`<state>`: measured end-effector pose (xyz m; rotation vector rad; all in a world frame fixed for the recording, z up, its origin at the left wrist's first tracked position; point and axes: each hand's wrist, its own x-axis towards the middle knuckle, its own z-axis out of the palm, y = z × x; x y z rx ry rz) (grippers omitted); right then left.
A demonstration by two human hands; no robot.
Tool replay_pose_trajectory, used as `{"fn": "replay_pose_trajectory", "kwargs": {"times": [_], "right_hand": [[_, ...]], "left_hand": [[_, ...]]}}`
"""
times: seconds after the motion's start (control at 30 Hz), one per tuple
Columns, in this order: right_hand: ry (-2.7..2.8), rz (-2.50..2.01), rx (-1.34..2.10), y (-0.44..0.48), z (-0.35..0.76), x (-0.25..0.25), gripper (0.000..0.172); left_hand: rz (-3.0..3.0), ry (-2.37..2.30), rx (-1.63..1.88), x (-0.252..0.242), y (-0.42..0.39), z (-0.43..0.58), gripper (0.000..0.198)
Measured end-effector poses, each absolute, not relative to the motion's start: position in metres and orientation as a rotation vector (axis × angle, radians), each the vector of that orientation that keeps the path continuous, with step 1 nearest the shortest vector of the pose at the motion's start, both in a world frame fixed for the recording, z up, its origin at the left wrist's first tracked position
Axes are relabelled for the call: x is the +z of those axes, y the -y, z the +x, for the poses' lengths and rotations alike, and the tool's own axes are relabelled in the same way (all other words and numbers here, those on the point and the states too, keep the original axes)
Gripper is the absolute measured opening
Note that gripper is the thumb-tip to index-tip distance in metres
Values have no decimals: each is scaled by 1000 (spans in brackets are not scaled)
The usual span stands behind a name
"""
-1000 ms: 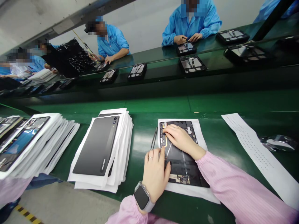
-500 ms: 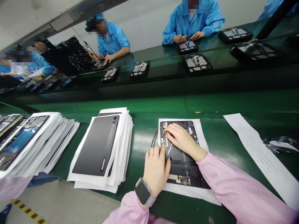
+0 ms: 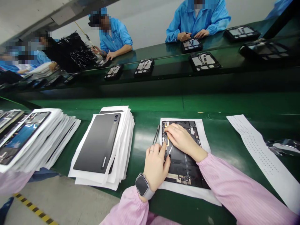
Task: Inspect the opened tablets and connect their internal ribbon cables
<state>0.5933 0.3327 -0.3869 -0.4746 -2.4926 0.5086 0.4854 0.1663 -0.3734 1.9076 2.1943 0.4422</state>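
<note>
An opened tablet (image 3: pixel 174 161) lies on a white sheet (image 3: pixel 204 132), its dark inside, boards and cables facing up. My left hand (image 3: pixel 154 164) rests at its left edge, fingers apart, index fingertip against the frame beside a yellowish cable. Higher up, the fingers of my right hand (image 3: pixel 180 137) are bent together over the tablet's upper left corner. Whatever those fingertips press or pinch is hidden beneath them. A pair of dark tweezers (image 3: pixel 156 135) lies just left of the tablet.
Left of me stands a stack of grey tablets (image 3: pixel 98 143) between white sheets. Farther left is a stack of opened tablets (image 3: pixel 23 131). A dotted white strip (image 3: pixel 255 147) and a shiny object (image 3: pixel 284 146) lie rightward. Across the line, co-workers in blue handle dark devices (image 3: pixel 191 45).
The view has shifted slightly. My right fingertips have moved a little at the tablet's upper left corner. My left hand stays almost where it was.
</note>
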Motion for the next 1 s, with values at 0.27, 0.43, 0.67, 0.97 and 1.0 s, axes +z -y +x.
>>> {"fn": "replay_pose_trajectory", "kwargs": {"times": [0.27, 0.43, 0.67, 0.97, 1.0], "right_hand": [[2403, -496, 576, -337, 596, -387, 16], [2267, -659, 649, -350, 597, -398, 20], [2283, -627, 712, -356, 599, -404, 35], [2325, -594, 642, -345, 600, -389, 19], [2334, -600, 627, -344, 600, -389, 18]], "left_hand": [[1917, -2209, 480, -373, -170, 483, 47], [1908, -2205, 479, -373, -171, 483, 49], [1902, -2199, 481, -374, -173, 483, 50], [1911, -2195, 441, -371, -176, 481, 52], [1914, -2195, 431, -371, -177, 480, 52]]}}
